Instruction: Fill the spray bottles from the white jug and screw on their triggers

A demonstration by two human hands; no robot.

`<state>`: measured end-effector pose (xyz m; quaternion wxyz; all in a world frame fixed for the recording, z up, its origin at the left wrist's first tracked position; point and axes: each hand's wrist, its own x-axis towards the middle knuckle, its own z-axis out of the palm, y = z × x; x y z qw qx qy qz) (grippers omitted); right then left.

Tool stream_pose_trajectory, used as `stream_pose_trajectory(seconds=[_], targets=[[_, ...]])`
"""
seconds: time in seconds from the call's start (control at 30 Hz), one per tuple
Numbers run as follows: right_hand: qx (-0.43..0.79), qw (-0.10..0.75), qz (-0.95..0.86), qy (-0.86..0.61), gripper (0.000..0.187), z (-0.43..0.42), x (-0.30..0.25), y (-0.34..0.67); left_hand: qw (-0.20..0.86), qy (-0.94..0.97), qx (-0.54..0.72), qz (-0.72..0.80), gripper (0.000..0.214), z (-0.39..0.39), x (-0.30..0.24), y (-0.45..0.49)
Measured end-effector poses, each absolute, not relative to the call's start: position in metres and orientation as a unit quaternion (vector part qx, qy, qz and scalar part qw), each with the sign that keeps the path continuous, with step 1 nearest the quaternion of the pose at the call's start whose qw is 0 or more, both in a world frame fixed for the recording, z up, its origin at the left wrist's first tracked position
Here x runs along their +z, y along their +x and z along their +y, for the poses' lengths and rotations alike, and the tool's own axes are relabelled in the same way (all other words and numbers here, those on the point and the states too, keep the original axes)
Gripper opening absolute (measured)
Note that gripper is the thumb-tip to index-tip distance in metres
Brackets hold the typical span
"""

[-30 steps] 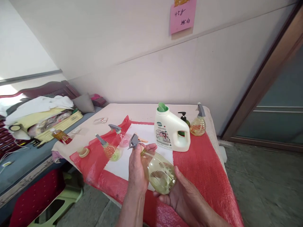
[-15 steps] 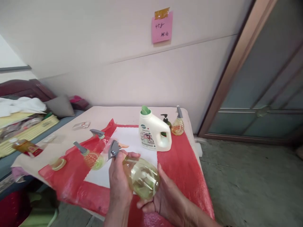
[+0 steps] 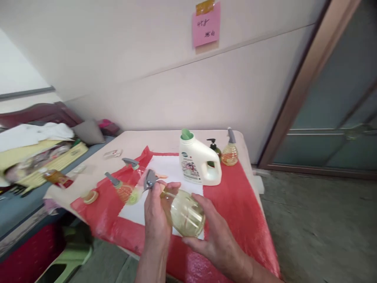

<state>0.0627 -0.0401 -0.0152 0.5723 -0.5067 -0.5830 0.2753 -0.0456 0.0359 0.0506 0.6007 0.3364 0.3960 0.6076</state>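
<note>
Head view: left hand grips the yellow spray bottle by its neck, right hand clasps its base, above the near red sheet. Apparent step: 2-handed handling; next move calls for steady support.

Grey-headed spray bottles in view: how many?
4: held bottle between left hand and right hand; near bottle and far bottle left of white jug; rear bottle to its right. More may hide behind the jug.

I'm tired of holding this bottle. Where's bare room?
The red sheet right of the white jug, in front of the far spray bottle; also tabletop left of the jug, along the wall. Crowded: around the pump bottle and the two spray bottles at left.
</note>
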Motion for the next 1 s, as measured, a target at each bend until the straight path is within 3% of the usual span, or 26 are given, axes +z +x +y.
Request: stream_pose_trajectory(seconds=[0.1, 0.17, 0.3, 0.4, 0.47, 0.6, 0.67, 0.73, 0.87, 1.0], targets=[[0.542, 0.626, -0.41, -0.383, 0.064, -0.041, -0.007, 0.06, 0.645, 0.326, 0.58, 0.376, 0.032, 0.036, 0.052, -0.052], [0.675, 0.619, -0.293, -0.276, 0.055, -0.042, -0.004, 0.055, 0.658, 0.325, 0.568, 0.372, 0.031, 0.034, 0.054, -0.053], [0.756, 0.585, -0.213, -0.199, 0.052, -0.038, -0.004, 0.05, 0.629, 0.332, 0.578, 0.4, 0.032, 0.034, 0.055, -0.05], [0.733, 0.576, -0.258, -0.254, 0.057, -0.036, -0.005, 0.053, 0.608, 0.314, 0.595, 0.423, 0.032, 0.037, 0.052, -0.05], [0.654, 0.581, -0.333, -0.352, 0.06, -0.036, -0.008, 0.057, 0.59, 0.309, 0.609, 0.43, 0.033, 0.039, 0.048, -0.051], [0.296, 0.552, -0.564, -0.538, 0.081, -0.039, -0.021, 0.06, 0.572, 0.315, 0.625, 0.428, 0.034, 0.038, 0.045, -0.048], [0.119, 0.519, -0.64, -0.554, 0.084, -0.039, -0.027, 0.059, 0.583, 0.308, 0.623, 0.422, 0.032, 0.034, 0.046, -0.044], [0.03, 0.499, -0.67, -0.549, 0.083, -0.038, -0.029, 0.059, 0.595, 0.304, 0.619, 0.413, 0.03, 0.032, 0.047, -0.042], [0.082, 0.516, -0.664, -0.535, 0.089, -0.038, -0.021, 0.059, 0.622, 0.313, 0.603, 0.389, 0.029, 0.031, 0.05, -0.045], [0.372, 0.559, -0.554, -0.492, 0.079, -0.041, -0.005, 0.062, 0.629, 0.313, 0.59, 0.398, 0.031, 0.032, 0.051, -0.051]])
